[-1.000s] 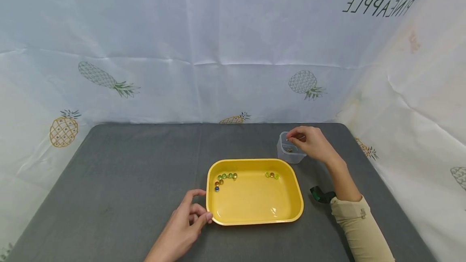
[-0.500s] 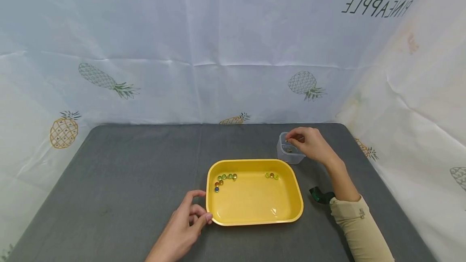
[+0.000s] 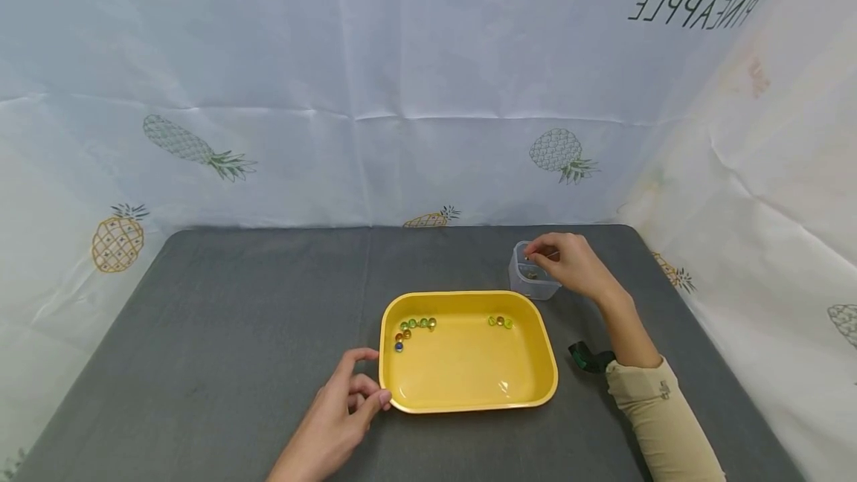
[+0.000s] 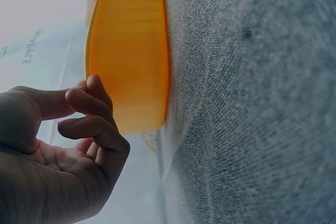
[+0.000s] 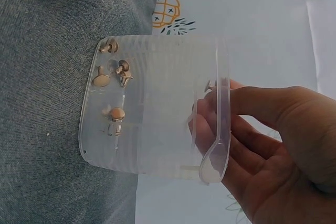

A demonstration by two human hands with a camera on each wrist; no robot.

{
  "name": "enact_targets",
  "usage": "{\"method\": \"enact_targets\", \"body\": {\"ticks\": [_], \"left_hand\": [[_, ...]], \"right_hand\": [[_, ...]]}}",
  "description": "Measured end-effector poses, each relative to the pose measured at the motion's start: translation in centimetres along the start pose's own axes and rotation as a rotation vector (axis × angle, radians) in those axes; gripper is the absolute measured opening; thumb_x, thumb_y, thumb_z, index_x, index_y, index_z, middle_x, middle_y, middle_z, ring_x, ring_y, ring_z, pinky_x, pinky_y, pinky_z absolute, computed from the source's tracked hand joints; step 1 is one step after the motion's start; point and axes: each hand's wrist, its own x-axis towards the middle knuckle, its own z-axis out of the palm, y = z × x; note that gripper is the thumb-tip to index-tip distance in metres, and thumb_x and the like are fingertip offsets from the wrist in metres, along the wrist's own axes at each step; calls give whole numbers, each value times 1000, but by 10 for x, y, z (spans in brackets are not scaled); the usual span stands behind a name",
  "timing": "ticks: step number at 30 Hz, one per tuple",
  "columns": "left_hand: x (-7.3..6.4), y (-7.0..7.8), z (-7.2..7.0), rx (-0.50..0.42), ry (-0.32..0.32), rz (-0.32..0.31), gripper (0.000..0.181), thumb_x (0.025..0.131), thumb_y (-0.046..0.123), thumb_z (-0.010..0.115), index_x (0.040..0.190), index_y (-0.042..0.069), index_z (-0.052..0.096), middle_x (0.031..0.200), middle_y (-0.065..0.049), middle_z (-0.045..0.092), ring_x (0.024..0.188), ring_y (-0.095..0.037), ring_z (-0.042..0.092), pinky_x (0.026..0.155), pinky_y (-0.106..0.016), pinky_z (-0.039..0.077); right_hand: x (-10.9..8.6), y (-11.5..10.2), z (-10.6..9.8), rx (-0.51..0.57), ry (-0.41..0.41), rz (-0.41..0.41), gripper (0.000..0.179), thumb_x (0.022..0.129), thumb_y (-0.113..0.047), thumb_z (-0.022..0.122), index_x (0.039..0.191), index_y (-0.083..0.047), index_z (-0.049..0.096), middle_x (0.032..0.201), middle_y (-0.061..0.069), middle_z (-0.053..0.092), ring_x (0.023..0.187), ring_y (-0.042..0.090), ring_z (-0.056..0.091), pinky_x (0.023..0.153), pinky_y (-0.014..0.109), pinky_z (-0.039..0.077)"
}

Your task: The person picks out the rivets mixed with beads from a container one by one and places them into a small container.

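Observation:
My right hand (image 3: 567, 262) is over the mouth of a small clear plastic box (image 3: 533, 289). In the right wrist view its thumb and fingertips, partly seen through the box wall, pinch a small metal stud (image 5: 209, 86) with a round flat head. Several copper-coloured studs (image 5: 117, 114) lie in the bottom of the box. My left hand (image 3: 341, 411) holds the left side of a yellow tray (image 3: 469, 406), thumb at the near corner and index finger farther up the side. In the left wrist view its other fingers are curled beside the tray wall.
Inside the tray several glass marbles (image 3: 412, 324) form a bent row at the left, and three more marbles (image 3: 500, 321) sit at the back right. A black-and-green object (image 3: 589, 358) is by the right wrist. The grey table (image 3: 234, 348) meets a pineapple-print curtain (image 3: 455, 50).

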Motion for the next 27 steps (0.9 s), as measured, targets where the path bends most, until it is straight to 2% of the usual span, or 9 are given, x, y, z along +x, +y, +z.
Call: {"method": "enact_targets", "body": {"ticks": [27], "left_hand": [[0, -2, -1, -22, -22, 1, 56, 105, 16, 73, 150, 5, 41, 90, -6, 72, 65, -15, 57, 58, -26, 44]], "right_hand": [[0, 4, 3, 2, 16, 2, 15, 103, -1, 71, 115, -4, 79, 111, 16, 80, 98, 31, 77, 89, 47, 65]]}}
